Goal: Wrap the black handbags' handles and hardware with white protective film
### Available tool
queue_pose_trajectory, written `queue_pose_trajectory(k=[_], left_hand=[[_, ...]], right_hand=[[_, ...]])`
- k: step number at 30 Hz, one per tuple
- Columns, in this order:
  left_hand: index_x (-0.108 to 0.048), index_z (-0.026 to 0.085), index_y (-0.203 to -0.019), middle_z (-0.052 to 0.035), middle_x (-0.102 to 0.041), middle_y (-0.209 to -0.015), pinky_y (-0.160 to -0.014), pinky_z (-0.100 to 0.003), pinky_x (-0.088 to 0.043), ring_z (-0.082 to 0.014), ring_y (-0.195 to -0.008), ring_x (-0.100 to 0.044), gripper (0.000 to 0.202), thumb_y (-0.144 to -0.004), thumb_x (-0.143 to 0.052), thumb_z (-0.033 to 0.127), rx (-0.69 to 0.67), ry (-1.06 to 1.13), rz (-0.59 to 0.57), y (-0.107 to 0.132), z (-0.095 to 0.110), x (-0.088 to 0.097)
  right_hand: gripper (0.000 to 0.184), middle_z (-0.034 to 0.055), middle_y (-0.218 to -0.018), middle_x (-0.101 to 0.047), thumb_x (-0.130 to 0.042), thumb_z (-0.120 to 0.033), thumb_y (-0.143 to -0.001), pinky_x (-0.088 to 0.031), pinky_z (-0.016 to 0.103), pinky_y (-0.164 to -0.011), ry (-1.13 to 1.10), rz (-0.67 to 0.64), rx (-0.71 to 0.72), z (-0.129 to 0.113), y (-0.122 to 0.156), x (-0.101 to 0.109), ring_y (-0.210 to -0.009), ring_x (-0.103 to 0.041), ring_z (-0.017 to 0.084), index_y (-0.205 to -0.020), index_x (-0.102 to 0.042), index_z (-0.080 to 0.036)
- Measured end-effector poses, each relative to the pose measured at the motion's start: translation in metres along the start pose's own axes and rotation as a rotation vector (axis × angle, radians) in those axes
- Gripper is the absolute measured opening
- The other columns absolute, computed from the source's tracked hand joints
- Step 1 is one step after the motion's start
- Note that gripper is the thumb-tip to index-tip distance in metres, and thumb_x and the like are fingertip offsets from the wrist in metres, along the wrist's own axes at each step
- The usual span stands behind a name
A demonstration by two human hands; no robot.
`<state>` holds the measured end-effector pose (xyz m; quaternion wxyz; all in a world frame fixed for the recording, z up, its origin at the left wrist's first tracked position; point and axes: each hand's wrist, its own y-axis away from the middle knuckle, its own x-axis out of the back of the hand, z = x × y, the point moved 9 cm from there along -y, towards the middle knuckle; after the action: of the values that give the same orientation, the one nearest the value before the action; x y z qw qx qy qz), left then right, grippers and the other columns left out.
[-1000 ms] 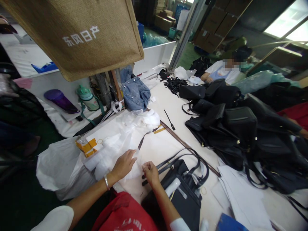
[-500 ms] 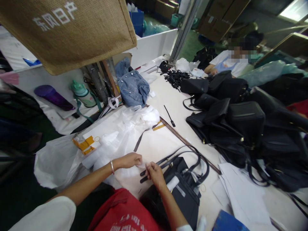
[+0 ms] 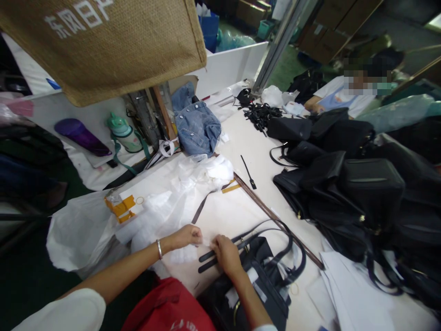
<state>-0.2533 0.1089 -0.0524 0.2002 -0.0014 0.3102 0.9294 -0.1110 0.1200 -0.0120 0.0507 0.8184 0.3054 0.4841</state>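
My left hand, with a silver bangle at the wrist, is closed in a pinch. Close by on its right, my right hand is also pinched. Between them stretches a small, thin translucent strip, its exact kind unclear. Beneath my right hand and forearm lies a black handbag, its looped handles pointing up the table. Two dark strap ends stick out just below my right fingers. White tissue-like wrapping lies under my left hand.
Black bags are heaped on the right, near white paper sheets. A single black strap lies mid-table. Folded denim, bottles and a hanging burlap bag stand left. A co-worker sits at the far right.
My hands have drawn slightly apart, with the translucent strip still between them. The right hand has turned more palm-down. The head view has shifted a little, so the surroundings sit further right.
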Motion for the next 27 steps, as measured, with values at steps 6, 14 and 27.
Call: queue_pose_trajectory(k=[6, 14, 27], left_hand=[[-0.063, 0.014, -0.070, 0.0016, -0.060, -0.065, -0.061, -0.023, -0.038, -0.0118, -0.062, -0.050, 0.020, -0.071, -0.066, 0.034, -0.045, -0.049, 0.067, 0.002, 0.004, 0.012], [-0.062, 0.015, -0.073, 0.0021, -0.057, -0.067, -0.064, -0.024, -0.036, -0.0137, -0.067, -0.048, 0.020, -0.074, -0.061, 0.035, -0.089, -0.067, 0.133, 0.007, 0.010, 0.020], [-0.062, 0.016, -0.076, 0.0035, -0.055, -0.067, -0.063, -0.023, -0.034, -0.0125, -0.066, -0.047, 0.011, -0.075, -0.058, 0.027, -0.131, -0.085, 0.090, 0.007, 0.024, 0.012]], right_hand=[[0.015, 0.0100, -0.097, -0.061, -0.048, -0.013, -0.088, -0.038, 0.036, -0.079, 0.463, -0.099, 0.289, -0.024, 0.001, -0.015, -0.096, -0.053, 0.026, -0.094, -0.060, -0.019], [0.007, 0.0004, -0.081, -0.064, -0.050, -0.024, -0.087, -0.037, 0.027, -0.069, -0.012, 0.017, 0.038, 0.008, 0.004, 0.037, -0.077, -0.059, 0.019, -0.092, -0.055, -0.022], [0.012, -0.0011, -0.078, -0.064, -0.046, -0.033, -0.090, -0.037, 0.026, -0.068, -0.142, 0.132, 0.002, 0.005, 0.017, 0.067, -0.075, -0.058, 0.019, -0.089, -0.056, -0.025]])
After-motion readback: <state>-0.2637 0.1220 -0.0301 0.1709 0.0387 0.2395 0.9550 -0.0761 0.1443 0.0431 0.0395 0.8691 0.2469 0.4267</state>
